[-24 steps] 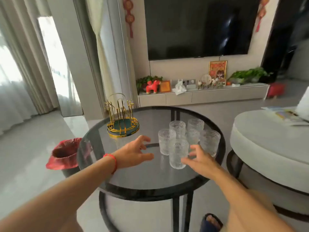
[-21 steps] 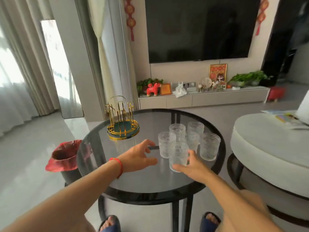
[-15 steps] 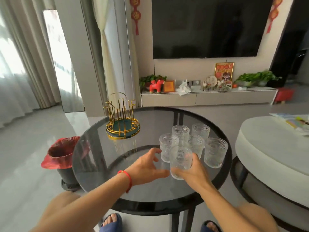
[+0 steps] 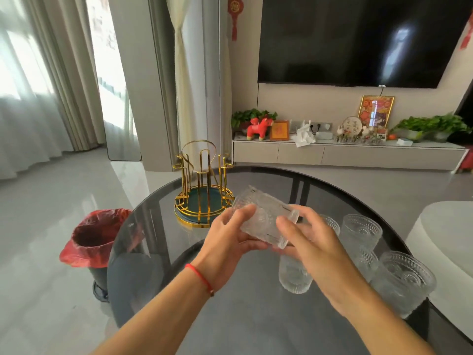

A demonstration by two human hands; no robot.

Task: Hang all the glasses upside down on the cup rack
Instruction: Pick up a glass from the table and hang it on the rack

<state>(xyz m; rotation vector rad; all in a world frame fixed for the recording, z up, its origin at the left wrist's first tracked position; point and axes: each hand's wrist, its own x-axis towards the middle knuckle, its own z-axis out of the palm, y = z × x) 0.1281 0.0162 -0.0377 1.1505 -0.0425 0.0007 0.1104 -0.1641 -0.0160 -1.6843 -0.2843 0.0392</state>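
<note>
A clear ribbed glass [image 4: 265, 217] lies tilted on its side in the air above the round dark glass table [image 4: 163, 252]. My left hand [image 4: 227, 242] grips it from below and my right hand [image 4: 307, 242] holds its other end. The gold wire cup rack [image 4: 203, 190] with a teal base stands on the table's far left, just beyond the held glass, with nothing hanging on it. Several more ribbed glasses stand upright at the right: one [image 4: 294, 276] under my right hand, one [image 4: 361, 230] further back, one [image 4: 403, 280] near the table edge.
A bin with a red liner [image 4: 94, 239] stands on the floor left of the table. A pale round ottoman [image 4: 445, 239] sits close on the right. A low TV cabinet [image 4: 345, 152] with ornaments runs along the far wall under a dark screen.
My right hand closed on the front glass and lifted it off the table. My left hand joined it and the glass is now tipped sideways between both hands, nearer the rack.
</note>
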